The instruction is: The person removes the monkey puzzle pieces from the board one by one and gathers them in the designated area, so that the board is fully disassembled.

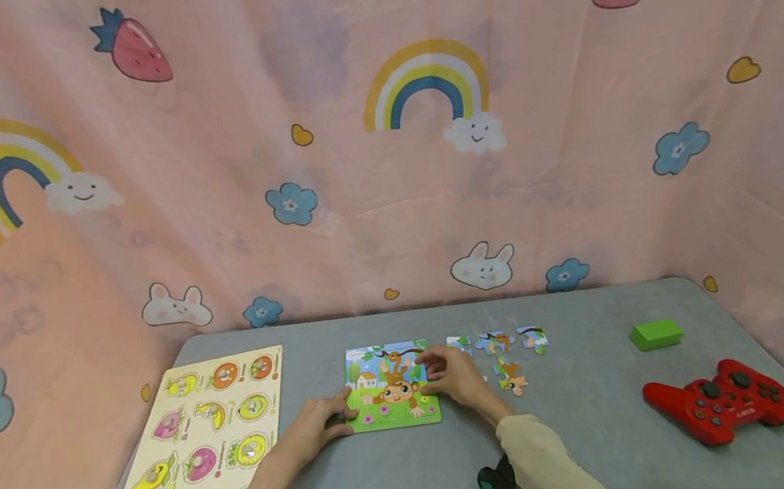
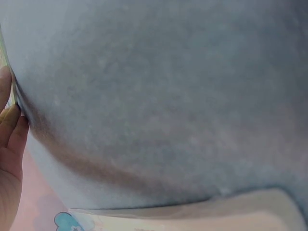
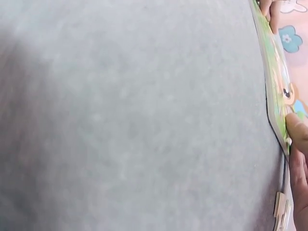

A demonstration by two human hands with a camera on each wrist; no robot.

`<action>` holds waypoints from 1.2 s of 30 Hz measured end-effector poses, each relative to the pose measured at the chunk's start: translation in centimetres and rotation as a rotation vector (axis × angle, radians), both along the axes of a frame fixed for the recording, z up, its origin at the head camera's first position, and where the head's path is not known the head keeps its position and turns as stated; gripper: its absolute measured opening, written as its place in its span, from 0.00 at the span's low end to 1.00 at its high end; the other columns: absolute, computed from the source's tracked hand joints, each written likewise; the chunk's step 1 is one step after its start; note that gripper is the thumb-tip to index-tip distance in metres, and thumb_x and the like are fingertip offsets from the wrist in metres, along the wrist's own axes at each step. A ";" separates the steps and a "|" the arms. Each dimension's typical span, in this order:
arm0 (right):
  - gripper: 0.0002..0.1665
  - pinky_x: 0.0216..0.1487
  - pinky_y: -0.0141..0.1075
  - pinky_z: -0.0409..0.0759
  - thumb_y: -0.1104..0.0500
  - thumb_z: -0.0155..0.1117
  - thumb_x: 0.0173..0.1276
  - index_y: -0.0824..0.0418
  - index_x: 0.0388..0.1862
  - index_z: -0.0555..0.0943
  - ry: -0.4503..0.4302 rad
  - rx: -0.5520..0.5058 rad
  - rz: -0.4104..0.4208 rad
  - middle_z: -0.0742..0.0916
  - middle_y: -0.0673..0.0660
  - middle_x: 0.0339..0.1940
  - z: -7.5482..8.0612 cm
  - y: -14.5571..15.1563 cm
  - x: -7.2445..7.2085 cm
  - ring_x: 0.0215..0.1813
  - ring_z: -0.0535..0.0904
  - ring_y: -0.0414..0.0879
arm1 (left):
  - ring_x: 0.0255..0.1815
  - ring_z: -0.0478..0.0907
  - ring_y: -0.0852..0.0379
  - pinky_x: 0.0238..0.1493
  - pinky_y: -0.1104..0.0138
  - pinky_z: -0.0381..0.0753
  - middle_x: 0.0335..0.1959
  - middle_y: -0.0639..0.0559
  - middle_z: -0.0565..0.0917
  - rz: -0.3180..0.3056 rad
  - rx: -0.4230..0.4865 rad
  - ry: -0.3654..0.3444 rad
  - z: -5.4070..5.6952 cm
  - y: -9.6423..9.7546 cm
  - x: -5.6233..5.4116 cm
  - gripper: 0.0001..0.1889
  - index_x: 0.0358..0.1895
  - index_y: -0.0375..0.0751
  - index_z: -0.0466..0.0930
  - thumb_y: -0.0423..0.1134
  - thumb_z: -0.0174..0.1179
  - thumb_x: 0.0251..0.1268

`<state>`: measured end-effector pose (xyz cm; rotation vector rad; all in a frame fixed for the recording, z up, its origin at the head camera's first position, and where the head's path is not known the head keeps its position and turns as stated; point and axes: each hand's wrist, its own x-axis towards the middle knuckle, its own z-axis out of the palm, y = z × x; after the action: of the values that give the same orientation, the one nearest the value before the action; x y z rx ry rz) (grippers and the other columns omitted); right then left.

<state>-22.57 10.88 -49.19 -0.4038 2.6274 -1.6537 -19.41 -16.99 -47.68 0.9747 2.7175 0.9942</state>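
The left hand (image 1: 316, 423) and right hand (image 1: 458, 376) touched the two sides of the monkey puzzle (image 1: 390, 396), likely so it would not slide; their fingers were bent, with small gaps from the thumbs, but I can't tell if they pinched it. The puzzle was on the grey table (image 1: 392, 481), right between the hands. Loose pieces (image 1: 496, 342) lay just past the right hand, maybe for easy reaching.

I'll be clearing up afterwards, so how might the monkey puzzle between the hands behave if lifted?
The monkey puzzle is probably fairly stiff: its thin edge looks board-like in the right wrist view. Lying flat and wide, it seems unlikely to roll or tip. The separate loose pieces nearby suggest parts might fall out if it's tilted.
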 end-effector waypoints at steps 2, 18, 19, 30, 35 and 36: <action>0.23 0.36 0.33 0.82 0.74 0.76 0.46 0.71 0.43 0.83 0.007 -0.012 0.011 0.83 0.58 0.31 -0.1 0.1 0.0 0.35 0.80 0.50 | 0.61 0.71 0.36 0.56 0.48 0.73 0.61 0.30 0.72 -0.002 0.003 0.000 0.0 0.0 0.0 0.11 0.43 0.31 0.84 0.34 0.64 0.60; 0.25 0.37 0.31 0.82 0.71 0.73 0.53 0.75 0.52 0.80 -0.033 -0.067 0.148 0.84 0.63 0.37 -0.7 1.3 -0.6 0.37 0.82 0.48 | 0.60 0.73 0.37 0.56 0.48 0.74 0.61 0.30 0.73 -0.010 -0.003 0.022 -0.5 -0.1 -0.2 0.11 0.43 0.33 0.84 0.34 0.64 0.60; 0.25 0.38 0.30 0.81 0.71 0.73 0.54 0.74 0.53 0.80 -0.042 -0.068 0.152 0.84 0.63 0.37 -0.6 1.4 -0.6 0.37 0.82 0.47 | 0.60 0.73 0.36 0.56 0.48 0.74 0.61 0.30 0.73 -0.011 -0.004 0.026 -0.5 -0.2 -0.2 0.11 0.43 0.33 0.84 0.34 0.65 0.60; 0.28 0.45 0.36 0.82 0.66 0.70 0.59 0.72 0.59 0.76 -0.175 -0.176 0.234 0.84 0.68 0.50 -0.3 2.8 -0.7 0.46 0.84 0.51 | 0.59 0.74 0.36 0.55 0.49 0.74 0.60 0.31 0.73 -0.007 -0.007 0.021 -0.6 -0.2 -0.3 0.11 0.43 0.33 0.84 0.35 0.65 0.59; 0.29 0.43 0.35 0.82 0.66 0.70 0.60 0.71 0.60 0.76 -0.229 -0.212 0.246 0.84 0.67 0.47 0.0 3.5 -0.7 0.43 0.83 0.45 | 0.59 0.74 0.37 0.56 0.49 0.74 0.61 0.31 0.73 -0.007 -0.007 0.019 -0.6 -0.2 -0.3 0.11 0.43 0.33 0.84 0.35 0.65 0.59; 0.29 0.42 0.35 0.81 0.67 0.70 0.59 0.72 0.60 0.76 -0.237 -0.218 0.246 0.84 0.67 0.45 0.0 3.6 -0.7 0.41 0.83 0.44 | 0.60 0.73 0.37 0.56 0.49 0.74 0.61 0.31 0.73 -0.006 -0.006 0.016 -0.5 -0.2 -0.2 0.11 0.43 0.33 0.84 0.35 0.65 0.59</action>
<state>-23.26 14.53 -49.18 -0.4799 2.1448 -1.7848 -19.66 -17.17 -48.21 0.9936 2.7276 0.9804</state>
